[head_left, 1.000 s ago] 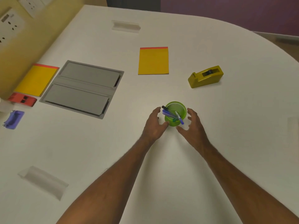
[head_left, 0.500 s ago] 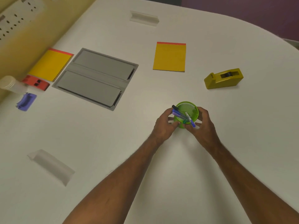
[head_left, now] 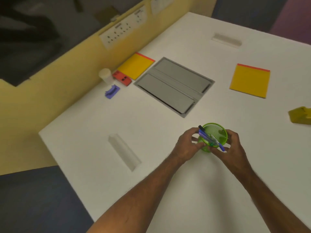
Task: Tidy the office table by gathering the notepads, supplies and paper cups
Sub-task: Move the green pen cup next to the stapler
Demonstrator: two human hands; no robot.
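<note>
A: What takes up most of the view?

B: The white worktop (head_left: 117, 115), smooth and matte, with a yellow partition wall (head_left: 50, 84) along its far left edge. A grey rectangular cable hatch (head_left: 174, 86) is set flush into it, with two flat lids.

A: And around that?

B: Two yellow notepads with red top bands: one (head_left: 250, 81) far right of the hatch, the other (head_left: 136, 66) at its far left, close to the wall. Just left of that pad sits a red stapler-like block (head_left: 122, 78), then a white paper cup (head_left: 106, 76) upright by the wall, and a small purple plastic piece (head_left: 112, 91) nearer. An olive-yellow tape dispenser (head_left: 301, 117) is cut off by the right edge.

A: Where is the pen holder?

B: The green mesh pen cup (head_left: 214, 137) is near centre, round, holding dark and purple pens (head_left: 206, 136) that lean left. The left hand (head_left: 187, 146) grips its left side, and the right hand (head_left: 231, 147) grips its right side, so both grips are wrapped round the cup. The fingers cover its lower part, so I cannot tell whether it touches the worktop.
</note>
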